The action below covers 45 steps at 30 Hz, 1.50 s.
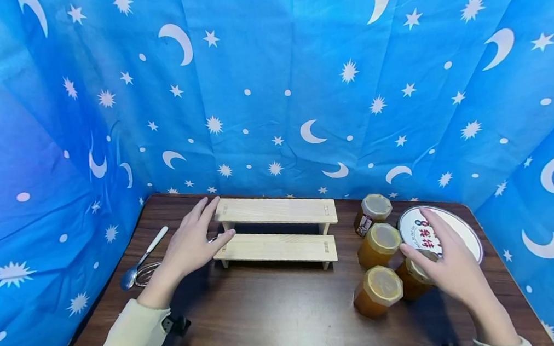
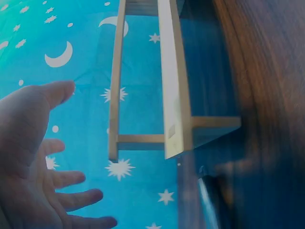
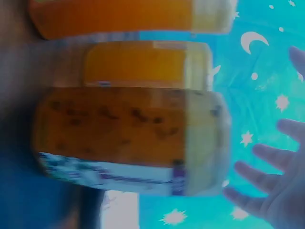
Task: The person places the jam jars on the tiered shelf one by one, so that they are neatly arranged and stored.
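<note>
A two-tier pale wooden shelf [image 1: 277, 233] stands at the back middle of the dark wooden table [image 1: 279, 315]. My left hand [image 1: 206, 228] hovers open at the shelf's left end, fingers spread; the left wrist view shows the open hand [image 2: 43, 167] apart from the shelf [image 2: 174, 95]. Several amber jars with gold lids stand at the right: one [image 1: 372, 213] at the back, one [image 1: 379, 243] in the middle, one [image 1: 377, 291] in front. My right hand [image 1: 427, 248] is open over another jar [image 1: 412, 283], partly hiding it. That speckled jar [image 3: 128, 138] fills the right wrist view, with my fingers [image 3: 271, 191] spread beside it.
A round tin with a white printed lid [image 1: 462, 231] sits behind my right hand. A spoon [image 1: 142, 259] and a wire whisk [image 1: 147, 272] lie at the table's left edge. Blue star-and-moon cloth [image 1: 269, 85] walls in the back and both sides.
</note>
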{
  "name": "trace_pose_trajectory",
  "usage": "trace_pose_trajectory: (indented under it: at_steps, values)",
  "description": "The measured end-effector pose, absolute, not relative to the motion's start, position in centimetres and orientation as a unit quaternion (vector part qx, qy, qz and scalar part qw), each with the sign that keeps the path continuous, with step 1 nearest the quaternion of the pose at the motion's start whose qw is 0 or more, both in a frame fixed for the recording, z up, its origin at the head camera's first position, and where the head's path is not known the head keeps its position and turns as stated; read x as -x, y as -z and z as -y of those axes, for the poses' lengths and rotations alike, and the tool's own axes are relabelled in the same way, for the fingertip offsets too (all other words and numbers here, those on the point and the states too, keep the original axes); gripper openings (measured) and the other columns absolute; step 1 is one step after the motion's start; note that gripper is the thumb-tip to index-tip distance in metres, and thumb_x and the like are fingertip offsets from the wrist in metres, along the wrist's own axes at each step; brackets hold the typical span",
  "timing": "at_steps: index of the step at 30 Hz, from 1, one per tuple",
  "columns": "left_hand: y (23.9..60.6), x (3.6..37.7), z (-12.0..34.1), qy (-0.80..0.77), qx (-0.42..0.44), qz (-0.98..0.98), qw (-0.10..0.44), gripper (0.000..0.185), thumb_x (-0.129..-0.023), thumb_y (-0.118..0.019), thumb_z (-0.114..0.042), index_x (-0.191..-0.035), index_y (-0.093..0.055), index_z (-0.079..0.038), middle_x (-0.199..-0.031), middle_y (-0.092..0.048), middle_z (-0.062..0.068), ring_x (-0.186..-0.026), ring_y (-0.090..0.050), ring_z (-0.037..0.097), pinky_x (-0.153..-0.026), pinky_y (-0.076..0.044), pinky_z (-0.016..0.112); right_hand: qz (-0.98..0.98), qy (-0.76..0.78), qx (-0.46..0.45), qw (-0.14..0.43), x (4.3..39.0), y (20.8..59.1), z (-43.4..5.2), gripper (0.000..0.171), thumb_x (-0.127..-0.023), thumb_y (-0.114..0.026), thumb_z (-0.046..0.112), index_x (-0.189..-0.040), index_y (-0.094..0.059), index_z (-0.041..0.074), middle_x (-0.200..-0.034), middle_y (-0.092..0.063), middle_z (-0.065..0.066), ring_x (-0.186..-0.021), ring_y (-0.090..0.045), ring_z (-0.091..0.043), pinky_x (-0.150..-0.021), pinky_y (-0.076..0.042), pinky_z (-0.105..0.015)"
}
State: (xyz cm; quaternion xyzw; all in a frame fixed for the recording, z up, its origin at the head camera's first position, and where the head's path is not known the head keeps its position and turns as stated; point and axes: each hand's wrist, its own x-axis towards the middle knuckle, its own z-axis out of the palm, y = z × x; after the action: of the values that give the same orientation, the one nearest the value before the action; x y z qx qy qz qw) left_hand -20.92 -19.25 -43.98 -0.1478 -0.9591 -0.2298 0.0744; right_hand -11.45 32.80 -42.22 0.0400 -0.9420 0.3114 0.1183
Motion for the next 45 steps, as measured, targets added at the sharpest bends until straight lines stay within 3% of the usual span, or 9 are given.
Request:
trace_pose_trajectory:
  at_steps: [3, 8, 11, 14, 17, 21, 26, 31, 45]
  values:
    - [44.6, 20.9, 19.4, 0.284, 0.128, 0.948, 0.062, 0.09, -0.096, -0.067, -0.058, -0.166, -0.027, -0.017, -0.164, -0.03, 0.023, -0.143, -0.038, 0.05, -0.107, -0.039, 0.072, 0.923, -0.351, -0.005, 0.155, 10.2, 43.6, -33.0, 0.091, -0.093, -0.08, 0.033, -0.166, -0.027, 0.019, -0.158, -0.04, -0.025, -0.136, -0.043, -0.048, -0.114, -0.04, -0.047]
    - [46.0, 21.3, 20.1, 0.351, 0.081, 0.933, 0.023, 0.088, -0.098, -0.069, -0.05, -0.165, -0.025, -0.013, -0.16, -0.035, 0.026, -0.131, -0.052, 0.049, -0.099, -0.047, 0.068, 0.889, -0.414, 0.055, 0.189, 8.3, 46.0, -32.9, 0.096, -0.088, -0.086, 0.02, -0.165, -0.029, 0.028, -0.155, -0.047, -0.016, -0.132, -0.048, -0.01, -0.093, -0.033, -0.003]
    - [46.8, 21.7, 20.6, 0.387, 0.052, 0.92, -0.015, 0.09, -0.098, -0.067, -0.054, -0.165, -0.023, -0.013, -0.15, -0.048, 0.027, -0.121, -0.061, 0.043, -0.091, -0.054, 0.059, 0.878, -0.436, 0.086, 0.18, 7.7, 47.3, -32.8, 0.101, -0.086, -0.088, 0.018, -0.165, -0.025, 0.033, -0.157, -0.045, -0.013, -0.128, -0.044, 0.002, -0.091, -0.035, -0.003]
    - [47.5, 21.9, 20.9, 0.439, 0.027, 0.896, -0.066, 0.092, -0.098, -0.066, -0.056, -0.166, -0.022, -0.012, -0.145, -0.052, 0.027, -0.114, -0.064, 0.04, -0.085, -0.059, 0.05, 0.875, -0.444, 0.112, 0.158, 7.3, 48.2, -32.6, 0.109, -0.085, -0.089, 0.021, -0.166, -0.018, 0.035, -0.161, -0.04, -0.011, -0.139, -0.041, -0.013, -0.1, -0.035, -0.01]
    - [48.2, 22.2, 21.1, 0.505, 0.006, 0.856, -0.116, 0.09, -0.099, -0.068, -0.052, -0.165, -0.022, -0.011, -0.148, -0.049, 0.027, -0.115, -0.064, 0.04, -0.084, -0.062, 0.046, 0.868, -0.458, 0.123, 0.146, 7.2, 49.2, -32.7, 0.116, -0.084, -0.09, 0.021, -0.167, -0.01, 0.033, -0.164, -0.033, -0.016, -0.146, -0.034, -0.036, -0.12, -0.034, -0.037]
    - [49.2, 22.4, 21.1, 0.57, -0.016, 0.805, -0.162, 0.085, -0.099, -0.07, -0.043, -0.163, -0.026, -0.01, -0.145, -0.048, 0.03, -0.111, -0.065, 0.039, -0.081, -0.063, 0.044, 0.856, -0.478, 0.129, 0.147, 7.3, 50.2, -32.7, 0.12, -0.084, -0.09, 0.017, -0.168, -0.006, 0.025, -0.165, -0.027, -0.022, -0.147, -0.03, -0.046, -0.115, -0.03, -0.068]
    - [50.2, 22.6, 21.1, 0.603, -0.039, 0.773, -0.192, 0.08, -0.1, -0.07, -0.033, -0.162, -0.029, -0.003, -0.143, -0.049, 0.032, -0.111, -0.065, 0.034, -0.083, -0.063, 0.04, 0.845, -0.489, 0.155, 0.149, 7.4, 51.5, -32.4, 0.119, -0.083, -0.091, 0.018, -0.168, -0.007, 0.018, -0.163, -0.031, -0.022, -0.145, -0.036, -0.041, -0.121, -0.034, -0.041]
    - [50.9, 22.7, 21.4, 0.634, -0.048, 0.748, -0.191, 0.071, -0.1, -0.067, -0.019, -0.158, -0.033, 0.003, -0.14, -0.051, 0.032, -0.108, -0.066, 0.029, -0.087, -0.062, 0.038, 0.824, -0.52, 0.151, 0.169, 7.5, 52.6, -31.9, 0.116, -0.08, -0.091, 0.003, -0.166, -0.014, 0.014, -0.151, -0.042, -0.014, -0.133, -0.045, -0.018, -0.095, -0.039, -0.005]
    - [51.6, 22.8, 21.6, 0.666, -0.055, 0.717, -0.199, 0.064, -0.1, -0.062, -0.002, -0.156, -0.034, 0.006, -0.136, -0.054, 0.029, -0.098, -0.069, 0.021, -0.086, -0.062, 0.034, 0.849, -0.475, 0.184, 0.142, 8.0, 53.5, -31.7, 0.092, -0.079, -0.093, 0.015, -0.154, -0.039, 0.009, -0.139, -0.054, -0.009, -0.12, -0.047, -0.008, -0.099, -0.035, -0.02]
